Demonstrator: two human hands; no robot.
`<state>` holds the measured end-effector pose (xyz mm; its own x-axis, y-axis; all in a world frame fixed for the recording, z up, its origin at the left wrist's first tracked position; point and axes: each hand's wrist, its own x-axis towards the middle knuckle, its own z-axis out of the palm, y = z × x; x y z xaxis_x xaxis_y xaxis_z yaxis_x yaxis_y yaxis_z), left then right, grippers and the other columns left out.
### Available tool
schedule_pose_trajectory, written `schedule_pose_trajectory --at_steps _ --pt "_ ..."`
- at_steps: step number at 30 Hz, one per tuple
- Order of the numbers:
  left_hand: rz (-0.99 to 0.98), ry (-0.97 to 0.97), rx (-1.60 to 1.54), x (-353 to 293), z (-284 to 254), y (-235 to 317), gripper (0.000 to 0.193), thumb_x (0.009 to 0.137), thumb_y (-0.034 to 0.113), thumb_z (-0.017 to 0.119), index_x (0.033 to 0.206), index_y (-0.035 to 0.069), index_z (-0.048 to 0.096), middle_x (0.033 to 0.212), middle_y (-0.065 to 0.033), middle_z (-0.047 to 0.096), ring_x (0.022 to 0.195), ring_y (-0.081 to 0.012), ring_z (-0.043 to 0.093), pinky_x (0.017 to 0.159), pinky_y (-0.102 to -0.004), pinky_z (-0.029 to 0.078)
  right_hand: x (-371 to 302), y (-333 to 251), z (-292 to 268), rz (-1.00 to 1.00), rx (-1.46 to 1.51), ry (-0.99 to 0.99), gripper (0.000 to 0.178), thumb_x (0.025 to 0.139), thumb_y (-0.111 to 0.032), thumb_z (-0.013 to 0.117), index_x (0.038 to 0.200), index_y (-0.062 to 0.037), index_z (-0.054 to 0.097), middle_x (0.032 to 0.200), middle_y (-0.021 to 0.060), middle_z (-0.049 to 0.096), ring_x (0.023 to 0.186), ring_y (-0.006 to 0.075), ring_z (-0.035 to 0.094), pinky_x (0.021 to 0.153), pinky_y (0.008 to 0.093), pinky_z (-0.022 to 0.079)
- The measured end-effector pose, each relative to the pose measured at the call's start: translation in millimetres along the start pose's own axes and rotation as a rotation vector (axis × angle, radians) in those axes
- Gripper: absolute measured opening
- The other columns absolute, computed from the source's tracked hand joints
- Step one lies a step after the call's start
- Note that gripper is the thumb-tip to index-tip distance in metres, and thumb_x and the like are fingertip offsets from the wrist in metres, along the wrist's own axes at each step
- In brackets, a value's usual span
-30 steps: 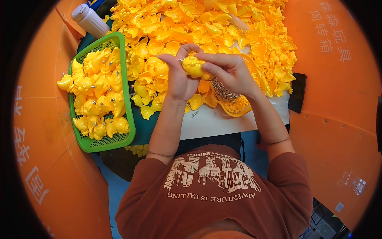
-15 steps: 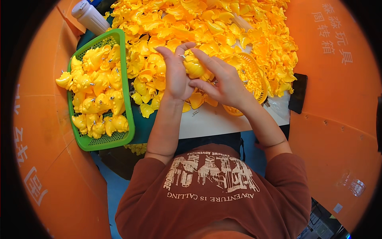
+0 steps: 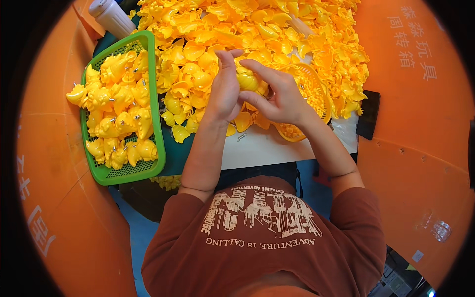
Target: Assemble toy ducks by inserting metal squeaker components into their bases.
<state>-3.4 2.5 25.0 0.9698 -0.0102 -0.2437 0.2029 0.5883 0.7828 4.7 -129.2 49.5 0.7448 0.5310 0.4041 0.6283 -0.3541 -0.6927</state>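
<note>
Over the near edge of the yellow pile, a glossy yellow plastic toy piece (image 3: 247, 82) is pressed between my two hands, much of it hidden by them. My left hand (image 3: 226, 94) stands on edge with its palm against the piece and its fingertips bent over the far side. From the other side, my right hand (image 3: 281, 99) grips the piece, thumb near and index finger stretched along the far side. Just beyond them spreads a heap of loose yellow plastic shells (image 3: 213, 37).
On the left, a green basket (image 3: 159, 133) holds yellow toy pieces with metal pins. A round yellow basket (image 3: 328, 106) of small yellow parts sits beside my right hand. Small metal pins (image 3: 241, 137) lie on the white sheet. Orange boxes (image 3: 405, 168) flank me; a dark phone (image 3: 368, 115) and a pale bottle (image 3: 112, 19) stand out.
My left hand has turned edge-on and closed in to the right against the toy piece, which is now more covered. My right hand stays around it, slightly shifted.
</note>
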Motion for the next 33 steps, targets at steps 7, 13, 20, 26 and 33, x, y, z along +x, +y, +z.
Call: schedule_pose_trajectory --at_steps 7,13,20,26,33 --pt "-0.031 -0.158 -0.186 -6 2 4 0.072 0.087 0.066 0.017 0.129 0.009 0.028 0.11 -0.0109 0.05 0.103 -0.0209 0.051 0.089 -0.0325 0.042 0 1 -7 -0.007 -0.116 -0.06 0.042 0.079 -0.016 0.067 0.117 -0.0039 0.054 0.085 0.0138 0.065 0.071 0.0174 0.063 0.061 0.0289 0.049" --pt "0.087 -0.376 -0.274 1 0 -2 0.054 0.095 0.044 0.035 0.127 0.001 0.035 0.119 -0.009 0.046 0.113 -0.02 0.046 0.097 -0.0342 0.038 6 2 -14 0.138 0.389 0.062 0.038 0.085 -0.009 0.061 0.121 -0.0021 0.053 0.097 0.0035 0.062 0.073 0.0056 0.053 0.062 0.0198 0.043" --pt "0.224 -0.477 -0.304 3 -5 -10 0.051 0.088 0.025 0.058 0.128 -0.001 0.038 0.121 -0.0082 0.05 0.107 -0.0163 0.052 0.093 -0.0279 0.042 0 -13 -19 0.261 0.486 0.032 0.039 0.092 -0.01 0.05 0.13 -0.0013 0.045 0.114 0.0036 0.054 0.075 0.0032 0.052 0.064 0.017 0.043" --pt "0.302 -0.498 -0.283 -2 -2 -12 0.049 0.087 0.026 0.06 0.123 -0.001 0.04 0.117 -0.0077 0.051 0.104 -0.0149 0.054 0.091 -0.0278 0.043 -3 -24 -21 0.363 0.599 0.077 0.038 0.098 -0.02 0.037 0.133 -0.0063 0.042 0.081 -0.0015 0.057 0.06 0.0015 0.047 0.054 0.0165 0.041" --pt "0.225 -0.493 -0.42 3 -6 -15 0.045 0.087 0.027 0.059 0.12 0.002 0.041 0.113 -0.0078 0.053 0.103 -0.0174 0.055 0.089 -0.0304 0.045 1 -27 -13 0.482 0.692 0.135 0.035 0.096 -0.02 0.044 0.129 -0.0075 0.048 0.075 -0.0025 0.057 0.055 0.0006 0.048 0.047 0.0155 0.04"
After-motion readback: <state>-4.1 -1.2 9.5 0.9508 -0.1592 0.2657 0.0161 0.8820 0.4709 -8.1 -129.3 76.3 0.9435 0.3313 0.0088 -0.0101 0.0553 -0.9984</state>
